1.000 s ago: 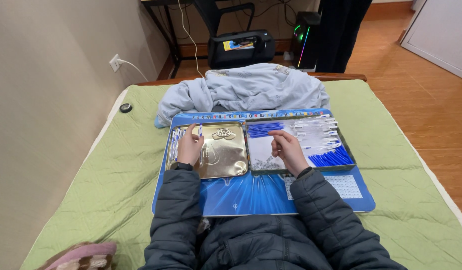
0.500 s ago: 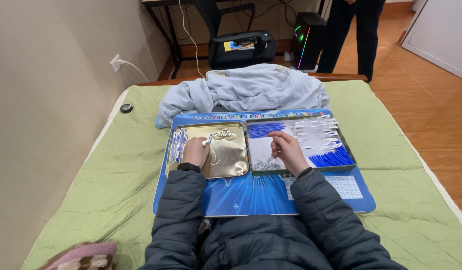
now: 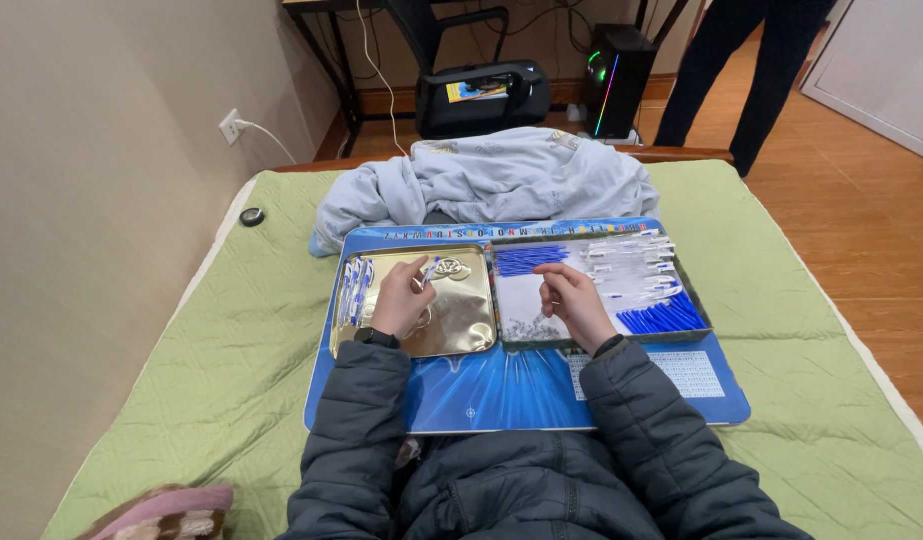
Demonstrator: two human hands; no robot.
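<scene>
I see the left hand (image 3: 401,300) over the gold tray (image 3: 461,325), fingers pinched on a small pen part (image 3: 424,275). Right of that tray, the right hand (image 3: 573,303) rests curled, grip unclear, in the parts tray (image 3: 699,322).

Domestic bedroom, probably: bed with green quilted cover (image 3: 221,400), crumpled grey garment (image 3: 491,180), wall socket (image 3: 230,126), wood-pattern floor (image 3: 861,190), desktop computer tower (image 3: 617,64) under desk.
</scene>
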